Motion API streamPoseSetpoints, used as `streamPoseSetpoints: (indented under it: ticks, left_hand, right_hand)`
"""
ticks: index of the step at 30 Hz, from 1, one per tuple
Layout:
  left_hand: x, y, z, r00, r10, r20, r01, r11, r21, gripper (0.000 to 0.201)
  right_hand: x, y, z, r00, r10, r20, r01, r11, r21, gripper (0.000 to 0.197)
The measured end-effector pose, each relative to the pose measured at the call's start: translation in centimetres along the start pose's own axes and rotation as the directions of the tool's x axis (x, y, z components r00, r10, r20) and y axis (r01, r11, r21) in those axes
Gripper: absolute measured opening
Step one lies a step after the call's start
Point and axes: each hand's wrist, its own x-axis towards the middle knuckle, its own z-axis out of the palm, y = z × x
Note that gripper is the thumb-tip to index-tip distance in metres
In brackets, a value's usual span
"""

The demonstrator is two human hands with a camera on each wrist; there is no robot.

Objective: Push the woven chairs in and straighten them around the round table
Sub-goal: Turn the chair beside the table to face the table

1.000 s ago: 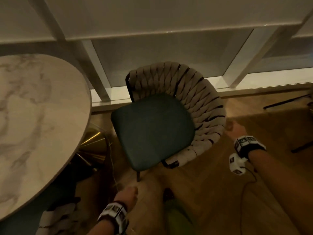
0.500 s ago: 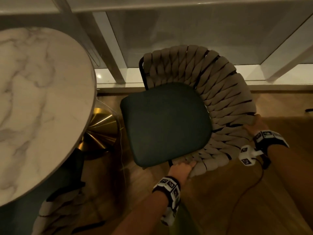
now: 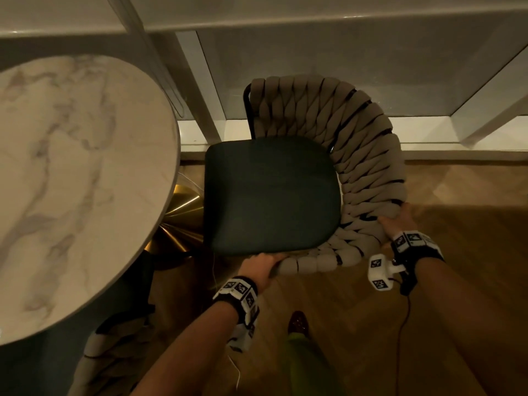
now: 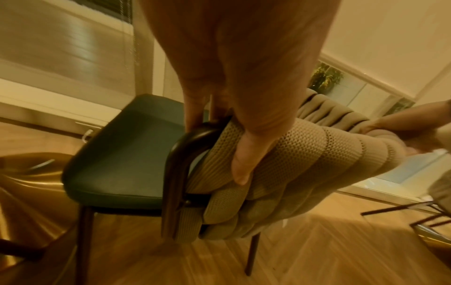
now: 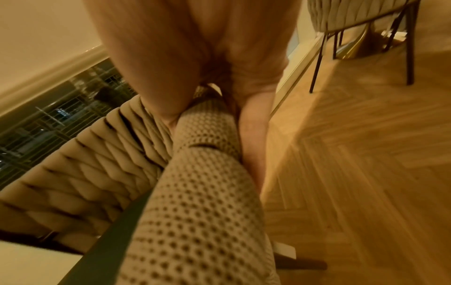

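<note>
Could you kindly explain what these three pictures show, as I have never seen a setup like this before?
No machine here: a person wears three cameras. The head view looks down on both arms; the other two sit on the wrists, looking along the fingers. The left hand grips the front end of the woven chair at its armrest, and the right hand grips the curved woven back. The chair's dark green seat faces the round marble table, which stands on a gold base. Nothing lies on the visible part of the tabletop. A second woven chair shows in the right wrist view.
</note>
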Motion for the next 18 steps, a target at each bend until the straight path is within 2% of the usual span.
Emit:
streamPoseSetpoints:
  ticks: [8,18]
  left_hand:
    - [0.7,-3.3,-2.2,0.991,-0.108,-0.079,0.107,0.994,-0.009,0.059]
    - [0.1,-4.1,-0.5,0.981,-0.095,-0.167,0.071,0.988,-0.14,0.054]
  right_hand:
    - [-1.3,-3.2,2.7,1.0,-0.013,-0.004,0.013,0.998,0.065,0.073]
    - [-2.1,-2.3,3.1,1.0,0.005,0.014,-0.006,0.999,0.053,0.075]
